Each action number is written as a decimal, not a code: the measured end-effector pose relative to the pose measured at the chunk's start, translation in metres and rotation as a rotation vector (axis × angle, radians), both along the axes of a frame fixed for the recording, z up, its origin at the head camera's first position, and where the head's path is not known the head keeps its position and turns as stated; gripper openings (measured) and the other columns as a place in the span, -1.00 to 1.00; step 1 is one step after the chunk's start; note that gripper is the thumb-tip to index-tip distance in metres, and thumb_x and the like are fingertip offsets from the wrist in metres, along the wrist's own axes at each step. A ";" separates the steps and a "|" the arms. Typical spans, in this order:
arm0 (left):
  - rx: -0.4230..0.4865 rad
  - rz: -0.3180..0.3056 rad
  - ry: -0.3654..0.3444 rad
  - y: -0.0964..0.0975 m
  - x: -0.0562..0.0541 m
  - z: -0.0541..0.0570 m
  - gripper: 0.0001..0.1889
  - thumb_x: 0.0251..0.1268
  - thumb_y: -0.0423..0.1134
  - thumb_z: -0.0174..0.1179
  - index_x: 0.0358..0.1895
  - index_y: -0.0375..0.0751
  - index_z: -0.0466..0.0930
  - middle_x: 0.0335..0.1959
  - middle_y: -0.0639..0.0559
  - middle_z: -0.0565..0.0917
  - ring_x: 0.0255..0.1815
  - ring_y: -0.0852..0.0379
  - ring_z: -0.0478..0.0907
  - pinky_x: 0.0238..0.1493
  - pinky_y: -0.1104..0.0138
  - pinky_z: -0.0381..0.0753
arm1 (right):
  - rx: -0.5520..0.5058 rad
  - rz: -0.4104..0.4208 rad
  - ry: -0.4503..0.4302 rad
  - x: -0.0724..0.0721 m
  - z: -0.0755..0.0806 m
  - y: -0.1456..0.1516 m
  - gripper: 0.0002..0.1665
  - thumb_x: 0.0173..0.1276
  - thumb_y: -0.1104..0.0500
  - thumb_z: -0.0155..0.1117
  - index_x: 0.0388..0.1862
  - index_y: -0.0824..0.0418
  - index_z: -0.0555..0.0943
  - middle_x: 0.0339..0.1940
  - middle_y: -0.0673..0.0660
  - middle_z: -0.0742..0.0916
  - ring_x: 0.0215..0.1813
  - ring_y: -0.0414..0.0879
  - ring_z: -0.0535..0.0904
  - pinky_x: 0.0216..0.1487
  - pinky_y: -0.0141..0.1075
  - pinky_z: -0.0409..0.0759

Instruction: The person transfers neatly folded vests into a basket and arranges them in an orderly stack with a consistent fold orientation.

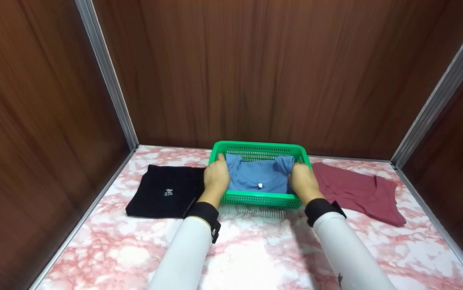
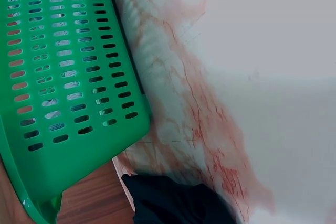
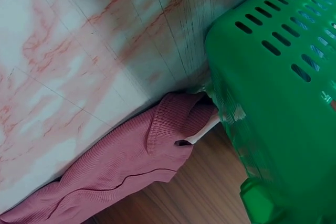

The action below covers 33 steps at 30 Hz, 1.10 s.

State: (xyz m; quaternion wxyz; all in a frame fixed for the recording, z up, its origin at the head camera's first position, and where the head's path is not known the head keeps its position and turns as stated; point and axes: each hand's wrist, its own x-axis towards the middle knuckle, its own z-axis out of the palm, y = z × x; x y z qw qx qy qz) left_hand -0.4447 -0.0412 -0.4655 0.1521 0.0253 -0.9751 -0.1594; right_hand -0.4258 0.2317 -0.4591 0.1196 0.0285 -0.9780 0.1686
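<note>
A green slotted plastic basket point(image 1: 255, 199) is held at its two short sides. My left hand point(image 1: 216, 177) grips the left side, its thumb lying over the rim. On the opposite side my right hand point(image 1: 304, 181) grips the rim; its fingers are mostly hidden. Inside the basket lies a blue garment point(image 1: 257, 173) with a small white label near the front. The basket's slotted wall point(image 2: 73, 114) fills the left of the left wrist view. Whether its base touches the table is unclear.
A folded black garment point(image 1: 162, 193) with small white print lies left of the basket. To the right a maroon ribbed garment point(image 1: 362, 193) is spread out. Wood-grain panels point(image 1: 231, 72) enclose the pink-and-white marbled table point(image 1: 130, 257) at the back and sides.
</note>
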 end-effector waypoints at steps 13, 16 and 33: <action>-0.028 -0.019 -0.001 0.001 0.002 -0.003 -0.57 0.49 -0.39 0.04 0.36 -0.23 0.30 -0.23 -0.18 0.77 -0.22 -0.12 0.75 -0.19 0.06 0.73 | -0.015 -0.024 -0.046 -0.003 -0.002 -0.004 -0.74 0.39 0.37 0.01 -0.12 0.46 0.62 -0.06 0.42 0.74 0.01 0.35 0.69 0.04 0.18 0.65; -0.050 -0.023 -0.021 0.001 0.002 -0.002 -0.57 0.50 -0.39 0.03 0.37 -0.22 0.28 -0.25 -0.18 0.77 -0.26 -0.10 0.75 -0.23 0.07 0.73 | -0.001 -0.033 -0.048 -0.005 -0.004 -0.004 -0.74 0.40 0.37 -0.01 -0.11 0.45 0.61 -0.05 0.42 0.73 0.02 0.34 0.69 0.04 0.18 0.65; -0.151 -0.044 -0.062 0.002 0.003 0.001 -0.49 0.52 -0.35 0.02 0.48 -0.20 0.26 -0.21 -0.15 0.77 -0.26 -0.08 0.74 -0.27 0.09 0.72 | 0.052 -0.053 -0.041 -0.001 -0.004 -0.010 -0.73 0.42 0.39 0.01 -0.10 0.45 0.66 -0.04 0.42 0.74 -0.02 0.35 0.71 -0.05 0.24 0.67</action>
